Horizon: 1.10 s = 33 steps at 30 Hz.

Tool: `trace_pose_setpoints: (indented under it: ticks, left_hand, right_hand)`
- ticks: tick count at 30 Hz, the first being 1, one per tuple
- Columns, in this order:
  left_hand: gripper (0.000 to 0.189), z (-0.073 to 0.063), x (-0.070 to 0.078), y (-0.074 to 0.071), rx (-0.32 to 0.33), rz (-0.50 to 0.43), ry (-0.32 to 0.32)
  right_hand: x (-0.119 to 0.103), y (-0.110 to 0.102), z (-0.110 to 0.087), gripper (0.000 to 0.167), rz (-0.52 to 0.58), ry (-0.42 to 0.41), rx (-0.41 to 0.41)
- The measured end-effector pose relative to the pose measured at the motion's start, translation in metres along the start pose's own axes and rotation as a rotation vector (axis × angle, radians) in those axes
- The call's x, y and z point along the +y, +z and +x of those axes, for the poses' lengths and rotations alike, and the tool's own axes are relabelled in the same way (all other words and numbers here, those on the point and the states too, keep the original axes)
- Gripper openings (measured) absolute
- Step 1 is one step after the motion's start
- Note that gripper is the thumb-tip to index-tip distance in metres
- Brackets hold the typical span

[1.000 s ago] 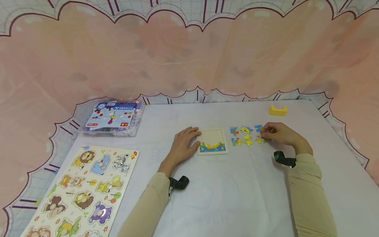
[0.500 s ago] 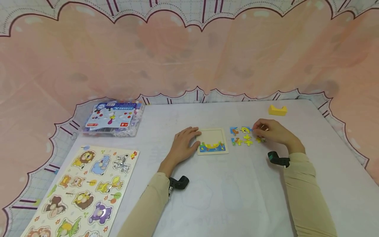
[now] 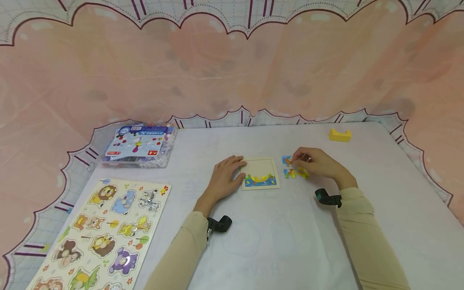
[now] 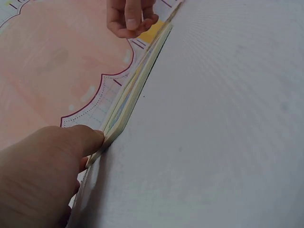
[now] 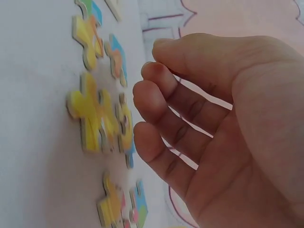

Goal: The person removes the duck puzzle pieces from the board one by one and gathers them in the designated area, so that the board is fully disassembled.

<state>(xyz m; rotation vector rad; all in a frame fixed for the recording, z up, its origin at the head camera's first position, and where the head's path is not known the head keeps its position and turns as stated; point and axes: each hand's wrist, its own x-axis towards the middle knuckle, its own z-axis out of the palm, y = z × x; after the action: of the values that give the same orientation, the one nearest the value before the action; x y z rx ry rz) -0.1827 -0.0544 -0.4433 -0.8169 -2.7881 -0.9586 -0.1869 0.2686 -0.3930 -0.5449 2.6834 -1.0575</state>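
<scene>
My left hand [image 3: 226,175] rests at the left side of a small wooden puzzle board [image 3: 259,166], its thumb [image 4: 92,140] touching the frame in the left wrist view. Blue and yellow artwork fills the lower part of the board, with bare wood above. Over loose jigsaw pieces to the right hovers my right hand [image 3: 320,162], fingers loosely bent. Nothing shows between its fingertips in the right wrist view, where yellow pieces [image 5: 85,116] and an orange-and-blue piece [image 5: 115,59] lie beside them. The hand hides some pieces from the head view.
A yellow block [image 3: 340,135] with a curved notch stands at the back right. On the left lie an animal peg-puzzle board [image 3: 119,211] and, behind it, a clear plastic box [image 3: 137,146] with a printed card. A patterned cloth [image 3: 232,76] hangs behind the table.
My right hand has moved left across the loose pieces, from the right column to above the middle ones. My left hand and the puzzle board stay put.
</scene>
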Motion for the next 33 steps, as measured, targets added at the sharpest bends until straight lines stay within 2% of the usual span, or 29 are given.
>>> trace_pose_setpoints:
  ticks: [14,25,33]
  left_hand:
    - [0.035,0.0,-0.002,0.0,0.007,0.012,0.009]
    - [0.035,-0.001,-0.003,0.002,0.008,0.001,0.012]
    - [0.035,-0.001,-0.001,0.001,0.007,0.003,0.004]
  right_hand:
    - [-0.019,0.023,0.014,0.012,-0.038,-0.021,-0.021]
    - [-0.03,0.037,0.018,0.011,-0.07,-0.114,-0.019]
    - [-0.042,0.05,0.019,0.012,-0.096,-0.105,-0.038]
